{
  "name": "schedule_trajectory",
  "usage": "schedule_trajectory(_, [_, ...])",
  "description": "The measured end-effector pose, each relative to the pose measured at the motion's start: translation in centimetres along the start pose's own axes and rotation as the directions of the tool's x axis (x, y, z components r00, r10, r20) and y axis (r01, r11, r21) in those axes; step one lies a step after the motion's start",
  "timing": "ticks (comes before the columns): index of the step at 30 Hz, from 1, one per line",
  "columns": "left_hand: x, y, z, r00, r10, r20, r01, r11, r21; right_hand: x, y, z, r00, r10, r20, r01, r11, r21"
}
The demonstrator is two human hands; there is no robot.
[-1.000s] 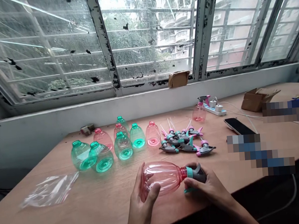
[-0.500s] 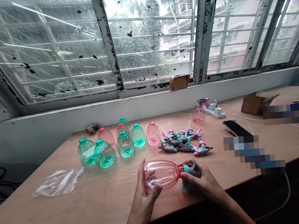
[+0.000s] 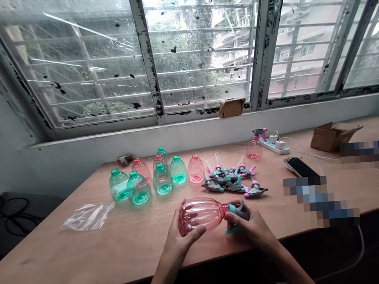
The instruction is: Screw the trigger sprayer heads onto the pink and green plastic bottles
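Note:
A clear pink spray bottle [image 3: 202, 213] lies sideways above the table's front edge, its neck pointing right. My left hand [image 3: 179, 235] is wrapped round its base end, the thumb on the near side. At the neck sits a grey and teal trigger sprayer head [image 3: 238, 210], gripped by the fingers of my right hand [image 3: 252, 228]. Whether the collar is fully threaded cannot be seen. Beyond my hands stand several open green bottles [image 3: 139, 189] and pink bottles [image 3: 195, 169]. A heap of loose trigger sprayer heads [image 3: 229, 179] lies to their right.
A clear plastic bag [image 3: 87, 217] lies on the left of the table. Toward the right are a pink bottle with its sprayer fitted [image 3: 254, 148], a power strip [image 3: 276, 145], a phone [image 3: 302, 169] and a cardboard box [image 3: 333, 137]. Windows line the back wall.
The view has shifted slightly, so the table things appear a little further right. Both hands keep their hold on the pink bottle and sprayer head, with little visible change.

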State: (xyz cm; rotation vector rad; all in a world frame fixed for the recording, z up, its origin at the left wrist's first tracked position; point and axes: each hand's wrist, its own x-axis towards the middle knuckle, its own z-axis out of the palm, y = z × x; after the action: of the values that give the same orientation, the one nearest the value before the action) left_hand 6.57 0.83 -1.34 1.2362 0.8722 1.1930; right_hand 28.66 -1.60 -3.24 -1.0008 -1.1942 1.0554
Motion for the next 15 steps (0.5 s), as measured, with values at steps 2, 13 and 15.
schedule_trajectory(2, [0.2, -0.1, 0.1, 0.998, 0.014, -0.067, -0.014, 1.000, 0.000, 0.1, 0.2, 0.0, 1.000, 0.002, -0.019, -0.001, 0.999, 0.043])
schedule_trajectory(13, [0.8, 0.1, -0.7, 0.696, 0.229, -0.680, -0.291, 0.956, 0.024, 1.9, 2.9, -0.8, 0.912, -0.331, -0.241, 0.124, 0.783, -0.609])
schedule_trajectory(15, [0.8, 0.1, -0.9, 0.691, 0.239, -0.682, -0.307, 0.952, 0.023, 2.0, 2.9, -1.9, 0.880, -0.428, -0.206, 0.100, 0.591, -0.800])
